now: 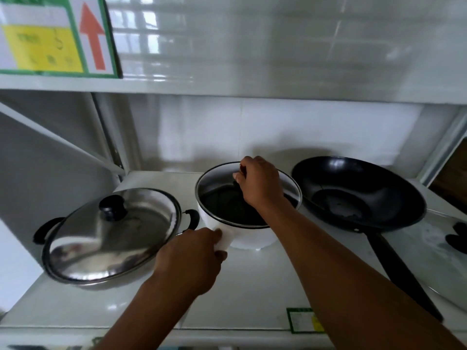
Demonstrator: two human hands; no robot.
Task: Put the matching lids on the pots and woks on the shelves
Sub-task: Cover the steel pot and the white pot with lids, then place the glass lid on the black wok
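On the shelf, the right hand reaches far over the white pot, fingers pinched on the knob of its glass lid. The left hand grips the pot's near-left side, between the steel-lidded pot at left and the uncovered black wok at right.

Three cooking vessels on the shelf: one steel pot left of the white pot, the white pot itself, one black wok right of it. Three lids: one steel lid on the steel pot, one glass lid on the white pot, one more lid partly cut off at the frame edge, right of the white pot. Two hands: left hand at the white pot's near side, right hand on top of the glass lid. Two green-bordered labels: one large with one red arrow above and left of the white pot, one small label at the shelf's front edge.
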